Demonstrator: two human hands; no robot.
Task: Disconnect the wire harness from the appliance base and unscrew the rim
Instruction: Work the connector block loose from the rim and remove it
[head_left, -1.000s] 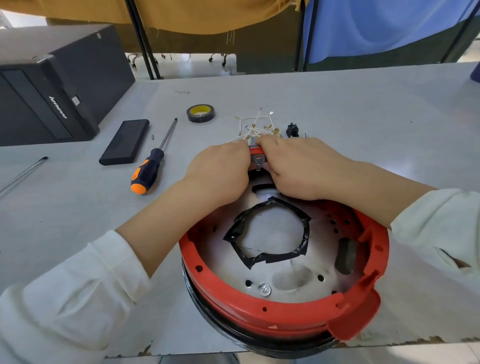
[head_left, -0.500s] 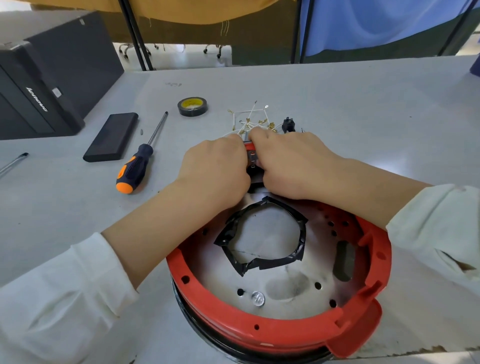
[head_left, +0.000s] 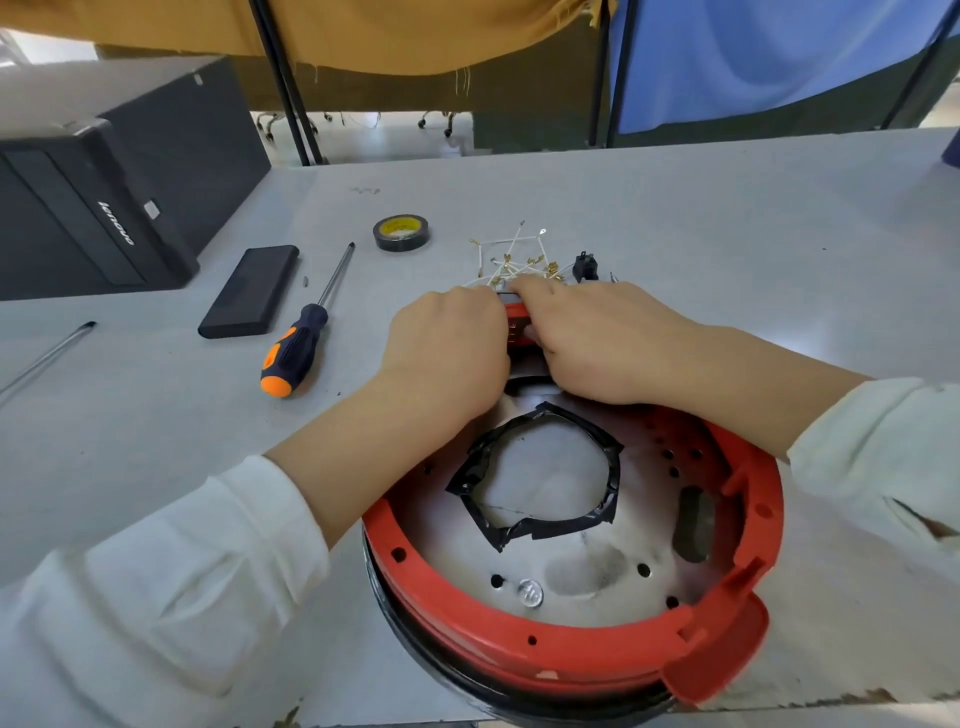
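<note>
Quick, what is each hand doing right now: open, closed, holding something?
Left hand: curled, gripping the far edge of the red rim.
Right hand: curled, gripping the same spot; what the fingers pinch is hidden.

Head-worn view, down, close over table (head_left: 727, 218)

Grey table (head_left: 675, 208) w/ black PC tower (head_left: 104, 208); yellow (head_left: 415, 31) & blue curtains (head_left: 753, 52) behind.

A repair workshop: screwdriver (head_left: 296, 349), tape roll (head_left: 402, 233) and computer tower (head_left: 93, 208) on a bench (head_left: 727, 218)
</note>
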